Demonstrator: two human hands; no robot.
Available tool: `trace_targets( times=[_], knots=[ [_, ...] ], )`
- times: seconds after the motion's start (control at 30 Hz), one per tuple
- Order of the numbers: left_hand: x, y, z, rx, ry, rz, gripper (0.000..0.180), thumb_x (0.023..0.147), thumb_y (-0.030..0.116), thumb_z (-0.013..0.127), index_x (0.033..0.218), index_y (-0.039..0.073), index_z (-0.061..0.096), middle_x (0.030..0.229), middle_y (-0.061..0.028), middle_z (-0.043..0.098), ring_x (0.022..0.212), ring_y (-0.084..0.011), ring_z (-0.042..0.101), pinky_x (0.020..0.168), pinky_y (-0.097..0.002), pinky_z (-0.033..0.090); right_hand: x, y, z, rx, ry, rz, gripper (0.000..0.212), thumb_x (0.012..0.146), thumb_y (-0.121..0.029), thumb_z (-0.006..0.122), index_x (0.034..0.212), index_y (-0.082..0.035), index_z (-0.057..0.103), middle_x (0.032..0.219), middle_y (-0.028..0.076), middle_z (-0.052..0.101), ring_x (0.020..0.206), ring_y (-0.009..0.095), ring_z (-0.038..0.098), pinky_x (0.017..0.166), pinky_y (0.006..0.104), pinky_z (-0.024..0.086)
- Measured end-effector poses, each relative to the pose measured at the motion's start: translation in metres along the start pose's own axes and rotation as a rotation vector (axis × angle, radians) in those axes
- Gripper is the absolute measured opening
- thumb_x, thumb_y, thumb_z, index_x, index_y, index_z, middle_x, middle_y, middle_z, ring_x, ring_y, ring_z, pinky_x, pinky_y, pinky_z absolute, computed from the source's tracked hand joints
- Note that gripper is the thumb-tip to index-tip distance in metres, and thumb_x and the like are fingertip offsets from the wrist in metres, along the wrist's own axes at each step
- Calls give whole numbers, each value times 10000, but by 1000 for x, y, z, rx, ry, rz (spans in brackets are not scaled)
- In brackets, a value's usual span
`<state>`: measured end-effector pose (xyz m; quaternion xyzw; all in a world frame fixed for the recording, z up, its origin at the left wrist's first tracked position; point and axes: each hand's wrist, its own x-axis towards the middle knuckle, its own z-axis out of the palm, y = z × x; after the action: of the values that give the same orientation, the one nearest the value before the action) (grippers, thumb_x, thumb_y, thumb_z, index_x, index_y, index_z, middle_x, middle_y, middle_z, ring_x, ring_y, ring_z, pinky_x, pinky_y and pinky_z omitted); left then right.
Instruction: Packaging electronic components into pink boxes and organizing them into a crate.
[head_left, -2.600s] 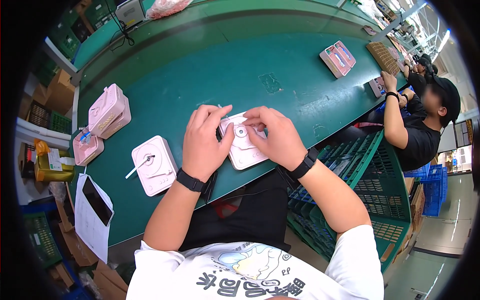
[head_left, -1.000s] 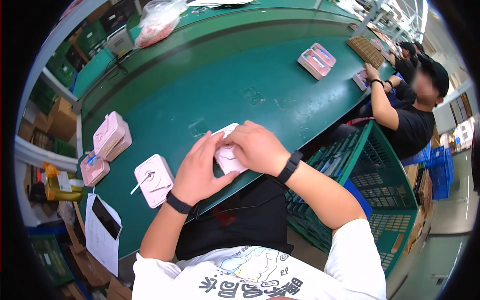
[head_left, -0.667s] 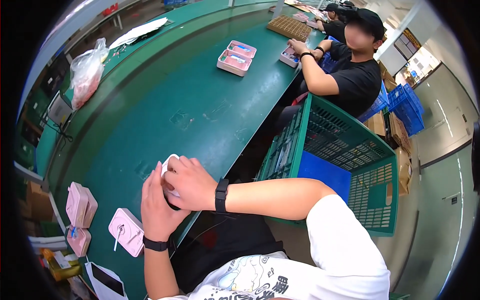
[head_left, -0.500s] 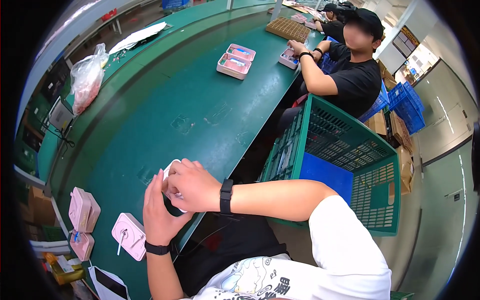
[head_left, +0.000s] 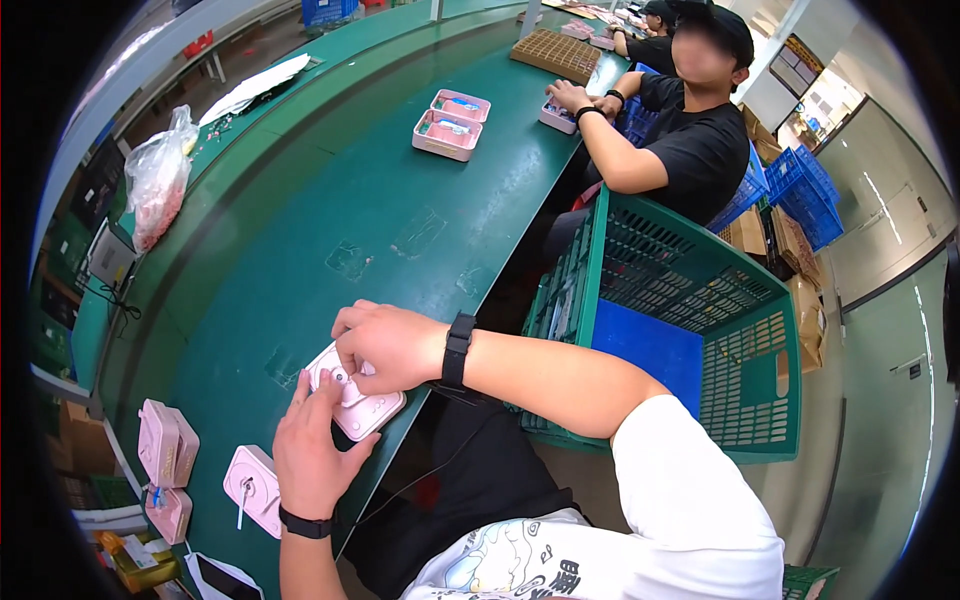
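A flat pink box (head_left: 374,412) with rounded corners lies on the green table in front of me, a round dial-like part on its upper face. My left hand (head_left: 318,440) grips its near left side, with the fingertips on the face and the thumb along the lower edge. Over the far end, my right hand (head_left: 392,346) has its fingers curled down onto the box beside the round part; what lies under them is partly hidden. A similar pink box (head_left: 256,488) with a white arm-like piece lies left of my left hand.
Pink boxes (head_left: 166,450) are stacked at the table's left edge. Farther up the green table (head_left: 300,240) sits an open pink box (head_left: 446,136) holding small items. A green crate (head_left: 700,420) stands right of my arm. Beyond it a co-worker (head_left: 690,150) handles another pink box.
My hands have shifted slightly apart, uncovering the pink box's face and round part. Its right end now shows below my right hand. The whole view has shifted a little.
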<state>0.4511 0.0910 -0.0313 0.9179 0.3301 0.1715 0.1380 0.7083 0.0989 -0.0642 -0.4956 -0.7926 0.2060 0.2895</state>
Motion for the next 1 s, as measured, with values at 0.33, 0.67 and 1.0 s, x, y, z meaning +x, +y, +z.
trace_targets(
  times=[0.33, 0.67, 1.0],
  knots=[
    [16, 4, -2, 111, 3, 124, 694, 710, 245, 984, 1316, 4, 747, 1389, -187, 747, 1437, -485, 633, 1049, -543, 570, 2, -14, 4, -50, 99, 93, 210, 822, -246, 840, 840, -95, 695, 1104, 119, 680, 1024, 354, 698, 828, 469, 585],
    [20, 2, -6, 122, 18, 158, 687, 722, 293, 963, 1308, 12, 740, 1388, -176, 743, 1417, -493, 629, 1060, -554, 568, 4, -1, -5, 21, 87, 19, 235, 809, -246, 868, 817, -100, 684, 1085, 111, 671, 996, 346, 699, 810, 458, 583],
    [26, 11, 0, 48, -5, 109, 684, 710, 225, 944, 1314, 1, 718, 1331, -209, 684, 1392, -502, 579, 1098, -569, 567, 5, 16, -7, 179, 88, 27, 280, 759, -312, 900, 787, -102, 716, 1078, 124, 677, 1018, 353, 688, 838, 458, 572]
  ],
)
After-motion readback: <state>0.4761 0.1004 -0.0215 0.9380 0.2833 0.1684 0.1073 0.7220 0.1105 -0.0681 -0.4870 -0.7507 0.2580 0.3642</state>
